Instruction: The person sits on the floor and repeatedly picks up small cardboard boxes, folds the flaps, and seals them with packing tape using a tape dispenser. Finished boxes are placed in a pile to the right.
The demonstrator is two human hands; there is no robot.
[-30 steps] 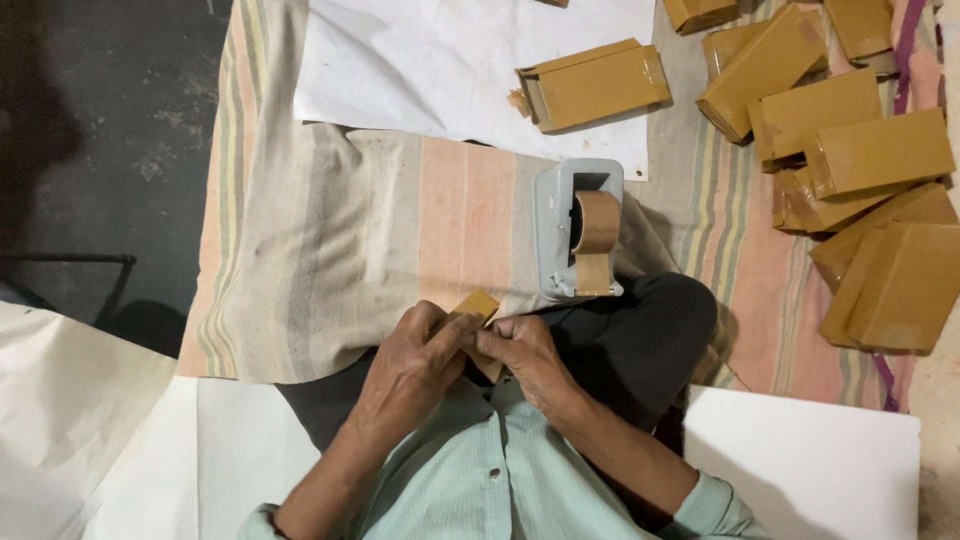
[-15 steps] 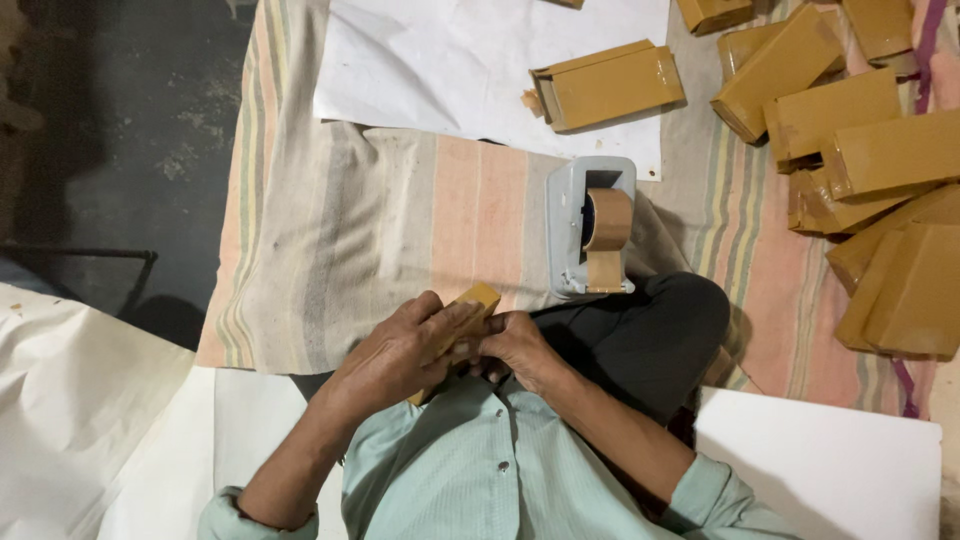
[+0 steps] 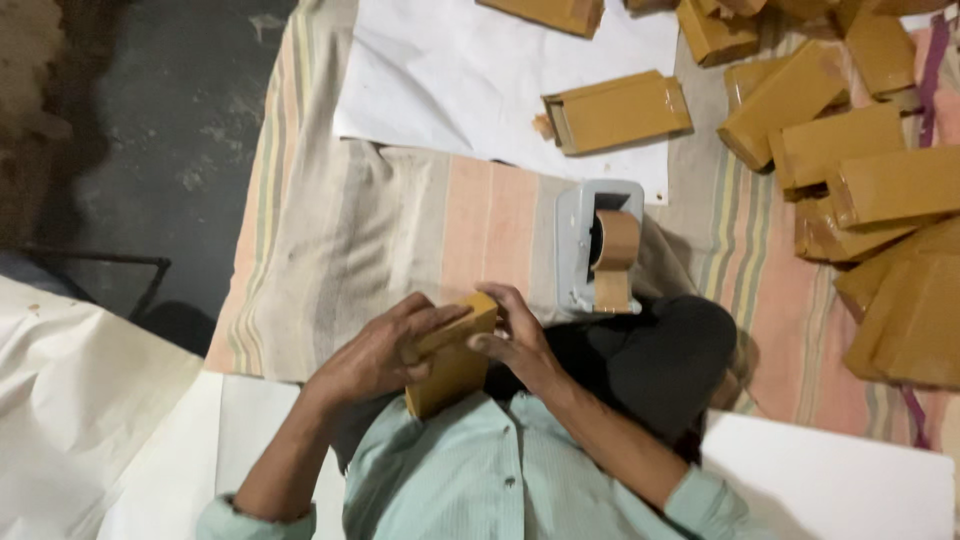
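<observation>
While I sit cross-legged on the striped cloth (image 3: 400, 230), I hold a small brown packet (image 3: 448, 362) in front of my chest, just on my side of the grey tape dispenser (image 3: 597, 245). My left hand (image 3: 378, 352) wraps the packet's left face, fingers curled over its upper edge, so that grip is clenched on the packet. My right hand (image 3: 510, 338) pinches the far top corner with thumb and fingertips, also grasping the packet.

The packet's long axis runs from low near my shirt up and away toward the dispenser, tilted a little to the right; its narrow far end points at the dispenser's base (the near end is hidden against my shirt).

The dispenser stands upright with a roll of brown tape (image 3: 615, 243) in it, a strip hanging down its near side. Beyond the dispenser lies a white paper sheet (image 3: 470, 90) with one taped brown box (image 3: 617, 111) on it, lying crosswise. To the right of the dispenser a heap of similar brown boxes (image 3: 860, 190) covers the cloth. Left of the dispenser, past the cloth's edge, is dark floor (image 3: 150, 140).
</observation>
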